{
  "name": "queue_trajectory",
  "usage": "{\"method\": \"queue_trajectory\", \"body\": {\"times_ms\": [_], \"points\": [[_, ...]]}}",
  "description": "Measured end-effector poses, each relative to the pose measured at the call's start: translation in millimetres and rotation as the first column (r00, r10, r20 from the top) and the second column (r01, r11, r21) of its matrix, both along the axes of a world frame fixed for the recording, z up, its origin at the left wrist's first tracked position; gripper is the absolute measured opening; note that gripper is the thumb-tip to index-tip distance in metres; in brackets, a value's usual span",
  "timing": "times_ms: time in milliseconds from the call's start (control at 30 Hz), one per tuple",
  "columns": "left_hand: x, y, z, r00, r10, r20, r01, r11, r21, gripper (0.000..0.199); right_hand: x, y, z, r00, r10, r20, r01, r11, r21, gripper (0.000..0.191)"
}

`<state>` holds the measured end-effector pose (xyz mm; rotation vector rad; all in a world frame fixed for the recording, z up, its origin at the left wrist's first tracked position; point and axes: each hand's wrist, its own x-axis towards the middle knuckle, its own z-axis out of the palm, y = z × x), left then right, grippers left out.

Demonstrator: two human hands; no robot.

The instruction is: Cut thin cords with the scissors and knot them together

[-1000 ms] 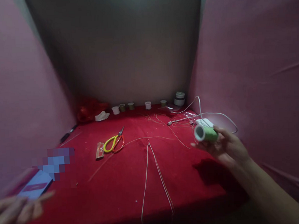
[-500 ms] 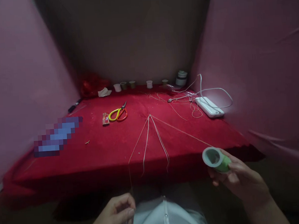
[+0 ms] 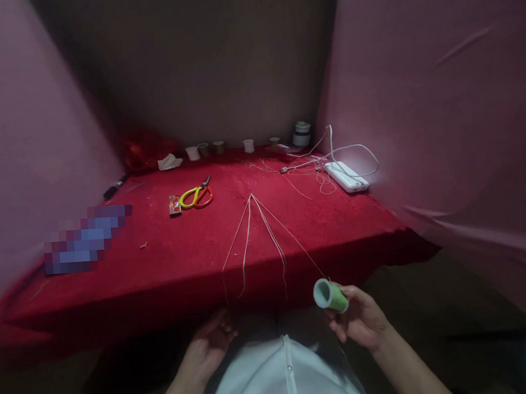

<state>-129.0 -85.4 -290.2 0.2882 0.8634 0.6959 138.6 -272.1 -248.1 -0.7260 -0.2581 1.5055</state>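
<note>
My right hand (image 3: 362,319) is closed around a spool of green thread (image 3: 338,298), its hollow end facing left. A thin thread (image 3: 292,233) runs from the spool up to a point on the red cloth, where several pale cords (image 3: 269,238) meet and fan toward me over the table's front edge. My left hand (image 3: 213,340) is below that edge, fingers loosely bent and apart. Its fingertips are close to the hanging end of the leftmost thread (image 3: 235,237); in the dim light I cannot see whether they touch it.
Red cloth covers the table (image 3: 116,277). Yellow-and-red scissors (image 3: 196,195) lie beside a small packet (image 3: 174,205). A white power bank (image 3: 346,177) with a cable is at right. Several spools (image 3: 248,145) stand along the back, near a jar (image 3: 302,134). Pink cloth walls flank the table.
My right hand has brought the spool left and closer to me, so its thread slopes more steeply. My left hand has risen slightly and its fingers have loosened. The view has shifted right.
</note>
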Motion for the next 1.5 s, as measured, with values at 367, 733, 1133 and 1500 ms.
{"method": "queue_trajectory", "body": {"times_ms": [367, 733, 1133, 1500], "points": [[13.6, -0.1, -11.3, 1.0, 0.004, 0.015, -0.002, 0.986, -0.168, 0.017, 1.1, -11.3, -34.8, 0.892, -0.103, -0.44, 0.003, 0.975, -0.222, 0.027], [27.9, 1.7, -7.0, 0.999, -0.031, 0.02, 0.035, 0.981, -0.192, 0.019, -44.9, -26.1, -57.1, 0.752, -0.197, -0.629, 0.188, 0.979, -0.082, 0.026], [31.1, 8.3, -21.9, 0.994, -0.103, -0.02, 0.098, 0.978, -0.186, 0.02, -52.2, -37.8, -80.0, 0.894, -0.303, -0.331, 0.181, 0.918, -0.354, 0.031], [19.1, 17.8, -41.2, 0.988, -0.156, 0.016, 0.155, 0.956, -0.249, 0.021, -43.6, -48.2, -80.2, 0.862, -0.504, 0.054, 0.462, 0.738, -0.492, 0.012]]}}
